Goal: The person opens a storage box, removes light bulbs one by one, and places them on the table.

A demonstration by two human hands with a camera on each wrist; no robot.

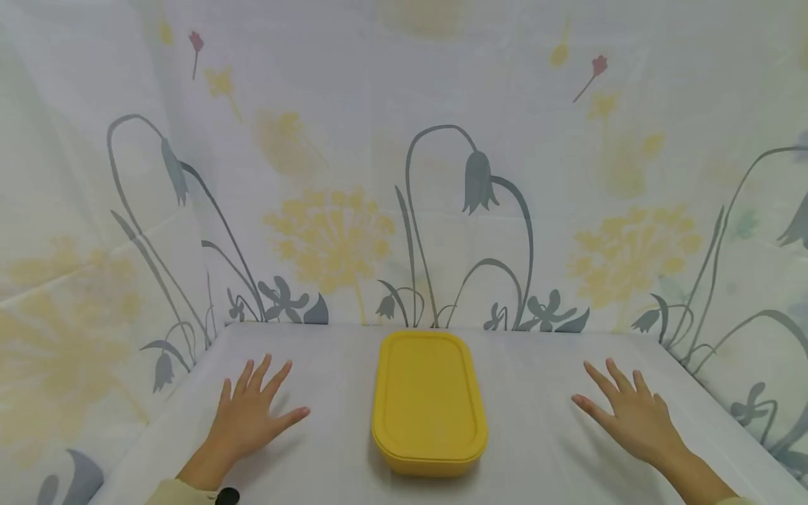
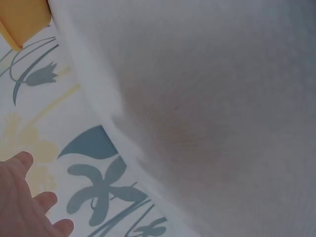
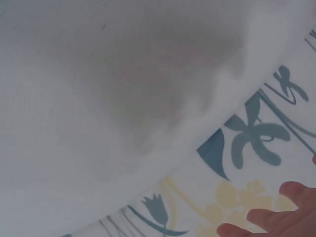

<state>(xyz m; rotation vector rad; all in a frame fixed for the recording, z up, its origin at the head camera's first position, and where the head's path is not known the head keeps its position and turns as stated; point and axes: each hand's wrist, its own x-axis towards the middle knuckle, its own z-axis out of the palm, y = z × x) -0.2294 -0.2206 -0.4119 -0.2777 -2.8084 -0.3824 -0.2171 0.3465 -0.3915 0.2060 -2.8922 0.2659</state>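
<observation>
"What takes up most of the view?"

"A printed fabric sheet [image 1: 435, 84], hung across the back and down both sides. It carries grey-blue bellflowers [image 1: 482, 181], round yellow flower heads [image 1: 337, 238] and a couple of small red blooms [image 1: 196, 41]."

"And below it?"

"A white worktop [image 1: 315, 463], meeting the fabric along a straight back edge."

"Where's the container?"

"The yellow rectangular food container [image 1: 432, 467] sits flat near the middle of the worktop, between the hands, long sides running away from the person. Its rounded-corner lid [image 1: 426, 386] is on, with a raised border. One yellow corner also shows at the top left of the left wrist view."

"How are the hands?"

"Both wide, fingers spread and thumbs turned inward. The left hand [image 1: 248, 422] is to the left of the container, the right hand [image 1: 642, 423] to the right; each is apart from it, the left a little nearer. Soft shadows fall on the worktop beside them."

"Anything smaller?"

"A pale sleeve [image 1: 183, 493] at the left wrist, and against it a small black rounded piece [image 1: 228, 496]. I can't tell what that is; the frame's bottom edge is right there."
</observation>
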